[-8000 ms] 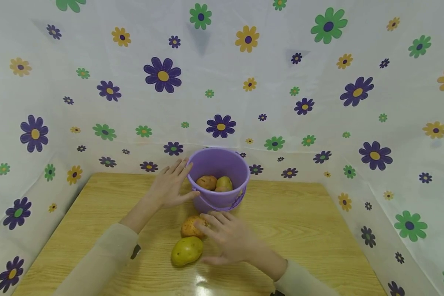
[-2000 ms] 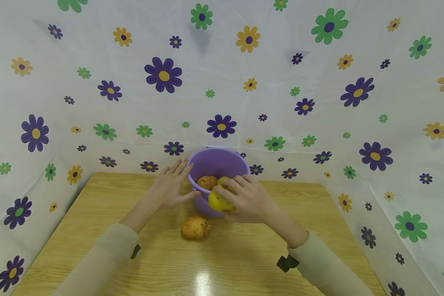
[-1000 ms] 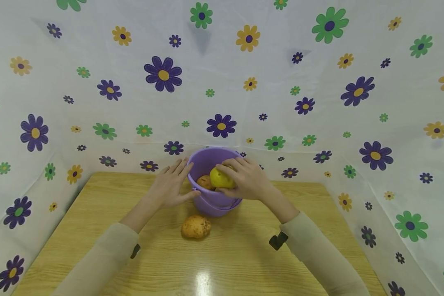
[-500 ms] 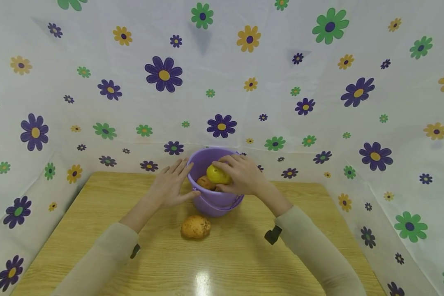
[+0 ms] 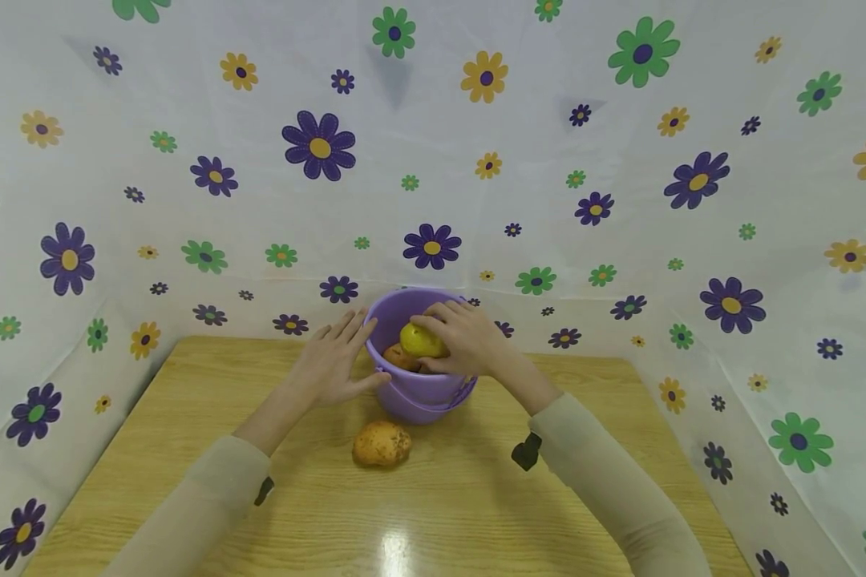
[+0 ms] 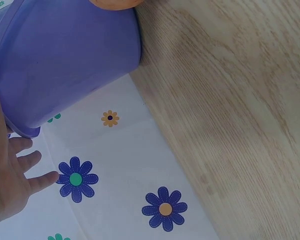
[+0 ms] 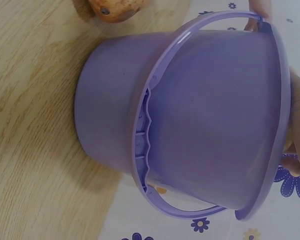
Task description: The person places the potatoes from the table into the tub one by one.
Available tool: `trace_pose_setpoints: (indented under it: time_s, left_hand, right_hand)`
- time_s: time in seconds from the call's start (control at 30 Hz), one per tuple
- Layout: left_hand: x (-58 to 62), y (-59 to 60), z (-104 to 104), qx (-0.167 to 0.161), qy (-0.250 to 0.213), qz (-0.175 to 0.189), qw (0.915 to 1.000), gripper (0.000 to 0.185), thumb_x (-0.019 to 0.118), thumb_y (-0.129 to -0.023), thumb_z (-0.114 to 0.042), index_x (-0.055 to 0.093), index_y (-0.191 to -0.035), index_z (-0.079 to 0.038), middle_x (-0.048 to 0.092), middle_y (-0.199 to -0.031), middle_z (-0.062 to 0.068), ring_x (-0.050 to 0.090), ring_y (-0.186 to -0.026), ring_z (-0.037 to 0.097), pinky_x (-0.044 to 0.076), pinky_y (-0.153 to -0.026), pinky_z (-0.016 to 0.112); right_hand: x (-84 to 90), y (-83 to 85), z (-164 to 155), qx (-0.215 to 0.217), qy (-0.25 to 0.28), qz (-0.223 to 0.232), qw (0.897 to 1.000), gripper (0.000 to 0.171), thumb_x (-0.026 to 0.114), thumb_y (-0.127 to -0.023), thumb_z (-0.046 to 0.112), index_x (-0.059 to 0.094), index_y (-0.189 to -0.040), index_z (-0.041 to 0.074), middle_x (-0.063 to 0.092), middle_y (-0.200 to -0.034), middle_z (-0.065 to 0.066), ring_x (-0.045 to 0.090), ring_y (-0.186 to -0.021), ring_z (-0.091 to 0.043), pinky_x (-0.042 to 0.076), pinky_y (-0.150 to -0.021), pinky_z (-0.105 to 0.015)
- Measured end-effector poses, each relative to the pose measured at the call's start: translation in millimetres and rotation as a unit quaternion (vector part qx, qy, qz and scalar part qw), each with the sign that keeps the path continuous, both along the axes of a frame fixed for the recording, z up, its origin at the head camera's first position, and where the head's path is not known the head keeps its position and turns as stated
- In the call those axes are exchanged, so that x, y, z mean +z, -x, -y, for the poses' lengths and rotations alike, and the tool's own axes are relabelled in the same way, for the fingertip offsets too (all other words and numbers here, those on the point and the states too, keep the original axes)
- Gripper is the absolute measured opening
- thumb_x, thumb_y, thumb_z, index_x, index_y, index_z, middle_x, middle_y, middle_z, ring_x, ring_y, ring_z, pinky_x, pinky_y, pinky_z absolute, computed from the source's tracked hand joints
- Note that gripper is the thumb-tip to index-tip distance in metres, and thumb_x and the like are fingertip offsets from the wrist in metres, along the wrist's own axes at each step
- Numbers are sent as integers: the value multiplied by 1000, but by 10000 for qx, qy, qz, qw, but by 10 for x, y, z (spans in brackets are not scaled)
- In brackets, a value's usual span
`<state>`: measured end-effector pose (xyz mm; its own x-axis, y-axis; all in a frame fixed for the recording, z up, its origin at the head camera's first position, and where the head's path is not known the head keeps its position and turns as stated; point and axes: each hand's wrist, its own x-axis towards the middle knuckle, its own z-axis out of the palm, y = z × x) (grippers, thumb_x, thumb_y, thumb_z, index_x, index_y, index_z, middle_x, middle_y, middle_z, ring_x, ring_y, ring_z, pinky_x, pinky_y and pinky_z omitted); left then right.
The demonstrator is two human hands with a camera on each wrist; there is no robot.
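A purple plastic bucket [image 5: 422, 393] stands at the back of the wooden table [image 5: 188, 465]. My right hand [image 5: 456, 340] grips a yellow-green potato [image 5: 420, 340] over the bucket's mouth, above a brown potato [image 5: 398, 357] lying inside. My left hand [image 5: 329, 365] rests flat, fingers straight, against the bucket's left side. Another brown potato [image 5: 382, 443] lies on the table in front of the bucket. The left wrist view shows the bucket wall [image 6: 60, 65] and my fingers [image 6: 30, 172]. The right wrist view shows the bucket [image 7: 200, 120] with its handle and the loose potato [image 7: 115, 9].
White sheeting printed with flowers [image 5: 433, 160] walls the table at the back and both sides. Bare wood lies left, right and in front of the bucket.
My right hand lifted the yellow-green potato off the table and brought it over the bucket's mouth, shifting slightly left in the last half second. The left hand has stayed on the bucket.
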<state>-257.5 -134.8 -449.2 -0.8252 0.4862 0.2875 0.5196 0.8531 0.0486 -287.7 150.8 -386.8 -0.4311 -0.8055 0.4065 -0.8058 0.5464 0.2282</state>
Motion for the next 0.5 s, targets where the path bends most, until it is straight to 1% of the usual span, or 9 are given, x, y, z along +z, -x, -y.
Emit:
trace_pose_setpoints:
  time_s: [0.17,0.37,0.43,0.5]
  left_hand:
    - [2,2,3,-11,-25,11,10000,102,51,-96,-77,26,-168,-9,26,-175,18,31,-161,40,40,-123,65]
    - [8,3,-2,-3,24,3,10000,102,50,-96,-77,26,-168,-9,25,-176,18,31,-161,40,41,-122,64]
    - [10,2,-3,8,47,8,10000,102,50,-96,-78,25,-168,-10,25,-176,18,31,-161,40,41,-122,64]
    - [10,1,-4,17,48,15,10000,102,50,-96,-78,25,-168,-10,25,-176,18,31,-161,40,41,-122,64]
  right_hand:
    - [-10,43,4,-171,-100,160,9997,67,86,-84,46,66,-138,12,73,-120,-8,72,-105,-26,63,-93,-39]
    - [-37,92,-8,-568,-184,621,9963,68,83,-87,49,64,-142,14,71,-125,-8,71,-110,-27,62,-95,-40]
    - [-47,103,-10,-650,-187,703,9952,68,83,-87,49,64,-142,15,71,-125,-8,70,-110,-27,62,-93,-40]
    - [-58,114,-9,-657,-171,720,9951,64,82,-88,49,65,-140,15,71,-122,-7,71,-106,-26,62,-90,-39]
